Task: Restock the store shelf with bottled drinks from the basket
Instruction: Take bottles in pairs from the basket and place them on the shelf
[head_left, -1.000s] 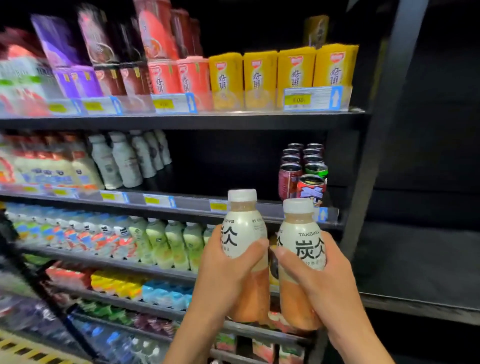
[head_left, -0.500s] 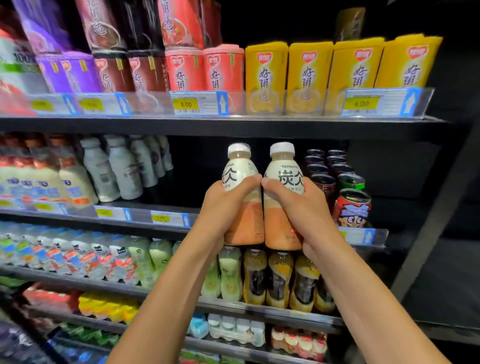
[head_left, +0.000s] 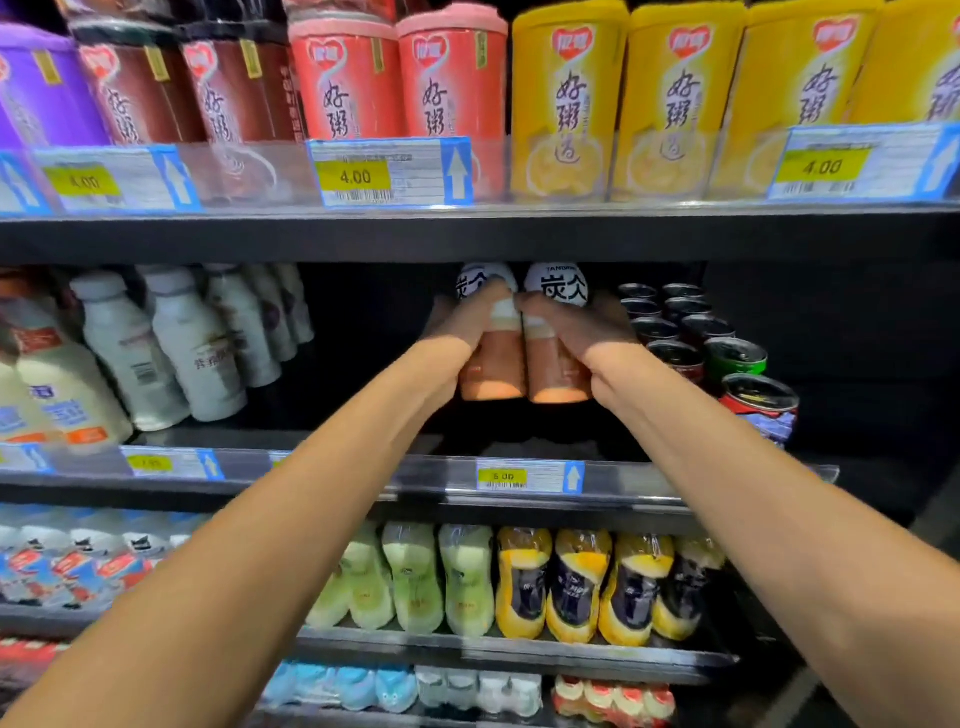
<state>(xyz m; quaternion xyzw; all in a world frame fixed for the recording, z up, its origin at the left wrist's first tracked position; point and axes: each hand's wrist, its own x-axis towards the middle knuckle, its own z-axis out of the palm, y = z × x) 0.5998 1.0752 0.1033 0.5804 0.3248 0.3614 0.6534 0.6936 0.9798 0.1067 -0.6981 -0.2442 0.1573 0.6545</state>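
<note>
Two orange-brown drink bottles with white upper labels are held side by side inside the dark gap of the second shelf (head_left: 363, 478). My left hand (head_left: 462, 325) grips the left bottle (head_left: 493, 371) and my right hand (head_left: 576, 325) grips the right bottle (head_left: 553, 376). Both bottles hang above the shelf floor, their bases clear of it. Their caps are hidden behind the upper shelf's front edge. The basket is out of view.
White bottles (head_left: 192, 343) stand left of the gap and dark cans (head_left: 727, 358) crowd its right side. The upper shelf (head_left: 467, 234) carries red and yellow cups close above the bottles. Green and yellow bottles (head_left: 519, 582) fill the row below.
Both hands have lifted the two bottles from chest height and pushed them forward into the gap on the second shelf. The view has moved closer to the shelf.
</note>
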